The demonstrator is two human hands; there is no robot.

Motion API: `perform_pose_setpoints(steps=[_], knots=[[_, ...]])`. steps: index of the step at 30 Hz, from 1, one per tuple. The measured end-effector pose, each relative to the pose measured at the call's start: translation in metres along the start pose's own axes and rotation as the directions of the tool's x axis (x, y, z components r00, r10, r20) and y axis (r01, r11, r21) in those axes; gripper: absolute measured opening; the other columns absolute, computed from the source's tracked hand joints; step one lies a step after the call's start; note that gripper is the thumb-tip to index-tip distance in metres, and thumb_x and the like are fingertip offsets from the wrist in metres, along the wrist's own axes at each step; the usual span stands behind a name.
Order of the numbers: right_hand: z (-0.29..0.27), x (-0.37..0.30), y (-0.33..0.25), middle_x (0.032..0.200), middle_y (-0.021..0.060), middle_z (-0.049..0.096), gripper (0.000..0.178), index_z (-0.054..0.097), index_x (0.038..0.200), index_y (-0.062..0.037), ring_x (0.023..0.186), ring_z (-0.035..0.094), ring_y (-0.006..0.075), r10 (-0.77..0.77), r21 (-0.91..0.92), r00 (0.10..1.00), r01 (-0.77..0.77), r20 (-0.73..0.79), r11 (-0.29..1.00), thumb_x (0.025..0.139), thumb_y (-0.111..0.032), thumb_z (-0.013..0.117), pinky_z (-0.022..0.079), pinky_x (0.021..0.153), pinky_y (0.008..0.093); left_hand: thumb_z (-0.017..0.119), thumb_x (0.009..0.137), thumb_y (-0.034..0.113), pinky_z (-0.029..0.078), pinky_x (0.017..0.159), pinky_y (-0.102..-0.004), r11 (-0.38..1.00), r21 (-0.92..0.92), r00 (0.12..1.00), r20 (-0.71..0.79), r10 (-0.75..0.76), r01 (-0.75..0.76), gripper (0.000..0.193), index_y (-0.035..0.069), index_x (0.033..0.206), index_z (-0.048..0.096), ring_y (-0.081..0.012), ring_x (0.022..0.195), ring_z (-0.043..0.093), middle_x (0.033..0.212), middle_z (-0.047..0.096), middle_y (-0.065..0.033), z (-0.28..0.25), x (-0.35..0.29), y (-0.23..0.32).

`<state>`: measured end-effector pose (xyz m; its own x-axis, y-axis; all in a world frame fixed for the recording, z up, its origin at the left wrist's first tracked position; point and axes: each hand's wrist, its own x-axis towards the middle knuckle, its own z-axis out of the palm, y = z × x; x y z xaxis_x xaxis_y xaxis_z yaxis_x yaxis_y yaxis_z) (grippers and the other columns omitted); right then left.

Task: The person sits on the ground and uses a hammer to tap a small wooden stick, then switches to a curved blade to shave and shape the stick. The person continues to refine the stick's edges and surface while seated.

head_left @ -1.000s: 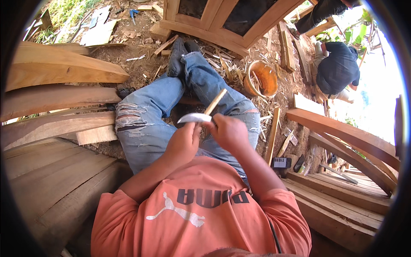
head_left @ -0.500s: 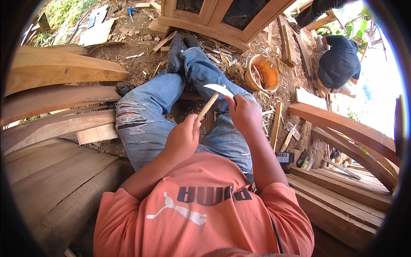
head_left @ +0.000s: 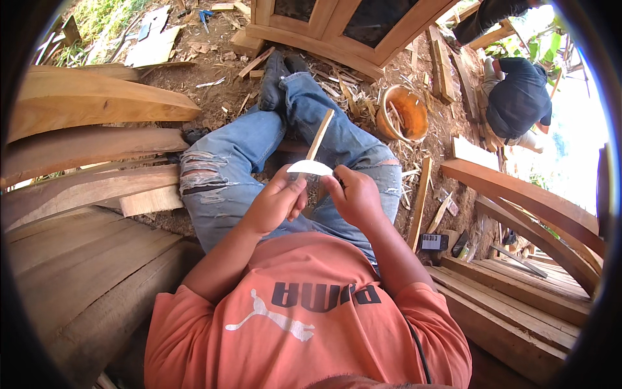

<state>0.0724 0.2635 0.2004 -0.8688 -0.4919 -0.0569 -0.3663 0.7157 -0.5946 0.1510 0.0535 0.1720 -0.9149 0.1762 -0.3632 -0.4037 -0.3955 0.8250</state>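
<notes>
My left hand [head_left: 280, 200] is closed around the lower part of a thin wooden stick [head_left: 320, 135], which points up and away over my lap. In my right hand [head_left: 356, 196] is a knife, its handle mostly hidden by my fingers. The pale curved knife blade [head_left: 310, 168] lies across the stick just above my left hand. My two hands are close together between my thighs.
An orange bucket [head_left: 392, 133] with wood pieces stands beyond my right knee. A framed wooden panel [head_left: 317, 37] is ahead. Planks [head_left: 97, 155] lie on my left, curved beams [head_left: 518, 194] on my right. A phone [head_left: 433, 242] lies at right. Another person [head_left: 516, 97] bends over at far right.
The knife blade has come down along the stick, from near its far end to close by my left hand. My right hand has moved nearer to me and to the left hand.
</notes>
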Motion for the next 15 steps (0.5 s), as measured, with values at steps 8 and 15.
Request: perform_pose_setpoints(steps=[8, 15], knots=[[0.013, -0.006, -0.004, 0.074, 0.0171, 0.069, 0.044, 0.065, 0.089, -0.0070, 0.071, 0.069, 0.0425, -0.087, -0.158, 0.995, 0.079, -0.041, 0.984, 0.103, -0.049, 0.069, 0.052, 0.063, 0.0536, 0.044, 0.119, 0.033, 0.028, 0.049, -0.0223, 0.935, -0.302, 0.982, 0.104, -0.160, 0.185, 0.029, 0.010, 0.116, 0.063, -0.0027, 0.057, 0.035, 0.072, 0.041, 0.0078, 0.002, -0.002, -0.007], [0.013, -0.008, -0.008, 0.073, 0.0156, 0.069, 0.047, 0.062, 0.084, -0.0076, 0.070, 0.069, 0.0420, -0.118, -0.210, 0.990, 0.100, -0.074, 0.973, 0.102, -0.050, 0.070, 0.052, 0.062, 0.0528, 0.043, 0.120, 0.034, 0.030, 0.052, -0.0262, 0.999, -0.044, 0.999, 0.037, -0.017, 0.019, 0.035, 0.005, 0.115, 0.063, -0.0046, 0.058, 0.036, 0.072, 0.044, 0.0059, 0.012, -0.002, -0.009]])
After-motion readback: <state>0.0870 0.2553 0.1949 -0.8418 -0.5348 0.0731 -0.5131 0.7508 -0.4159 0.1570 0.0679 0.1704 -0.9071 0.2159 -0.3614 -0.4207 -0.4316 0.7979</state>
